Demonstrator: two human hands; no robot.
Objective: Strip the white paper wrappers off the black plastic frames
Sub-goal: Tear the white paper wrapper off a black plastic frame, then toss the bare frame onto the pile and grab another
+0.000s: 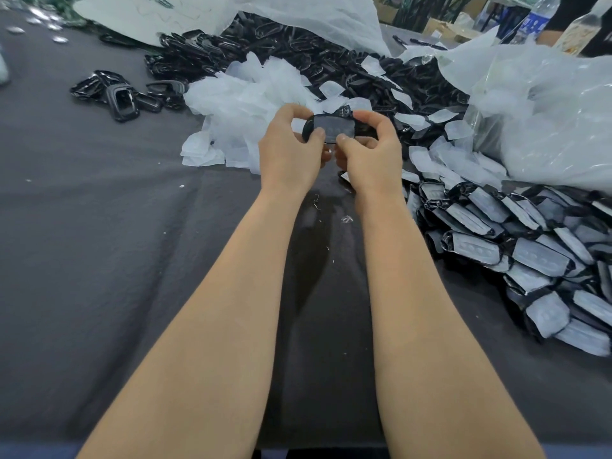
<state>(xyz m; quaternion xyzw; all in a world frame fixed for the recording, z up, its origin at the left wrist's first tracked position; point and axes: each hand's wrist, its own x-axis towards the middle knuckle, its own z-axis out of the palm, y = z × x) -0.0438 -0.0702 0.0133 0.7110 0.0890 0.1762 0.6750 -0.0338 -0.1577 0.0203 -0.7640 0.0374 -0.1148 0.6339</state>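
Dark grey cloth-covered table [99, 226] is sitting under everything; left hand [288, 154] and right hand [371, 157] are both pinching one white-paper-wrapped black plastic frame [332, 127]; heap of still-wrapped frames [530, 253] is lying right of the right hand.

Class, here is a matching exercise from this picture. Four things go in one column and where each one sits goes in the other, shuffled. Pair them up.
Things:
1. bottle
2. wrapper heap
3. held frame
4. wrapped frames

Places:
A. gripped by the left hand and right hand
B. far right corner
C. piled at near right
D. heaped just beyond the hands, towards the left

Pairs: 1-B, 2-D, 3-A, 4-C
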